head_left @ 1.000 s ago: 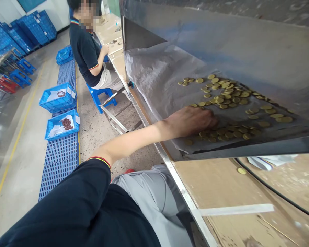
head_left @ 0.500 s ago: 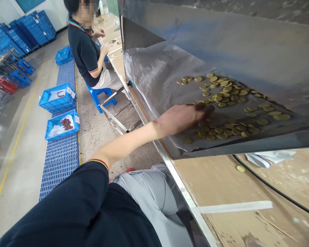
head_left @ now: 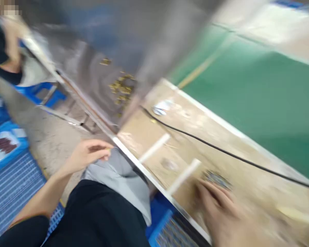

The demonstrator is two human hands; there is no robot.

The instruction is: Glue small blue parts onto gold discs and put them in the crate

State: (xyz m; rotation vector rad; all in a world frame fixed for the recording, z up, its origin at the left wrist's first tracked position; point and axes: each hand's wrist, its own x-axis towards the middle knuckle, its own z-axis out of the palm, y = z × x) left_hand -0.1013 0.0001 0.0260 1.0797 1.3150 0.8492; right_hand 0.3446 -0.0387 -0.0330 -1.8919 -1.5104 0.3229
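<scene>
My left hand is above my lap, left of the table edge. Its thumb and fingers are pinched together, and a thin yellow edge, like that of a gold coin-like disc, shows at the tips. My right hand is low over the table on the right, smeared by motion. Its fingertips are beside a small heap of dark and metallic pieces; whether they hold one I cannot tell. Farther off, gold coin-like discs are scattered on the grey sheet inside a large metal-like housing.
A black cable crosses the cardboard-covered table, with white tape strips nearby. A green panel stands behind. Below the edge is a blue crate of small pieces. At left are another blue crate and a seated person.
My view has swung right along the table. My left hand has left the discs on the sheet and moved back over my lap. My right hand has come into view.
</scene>
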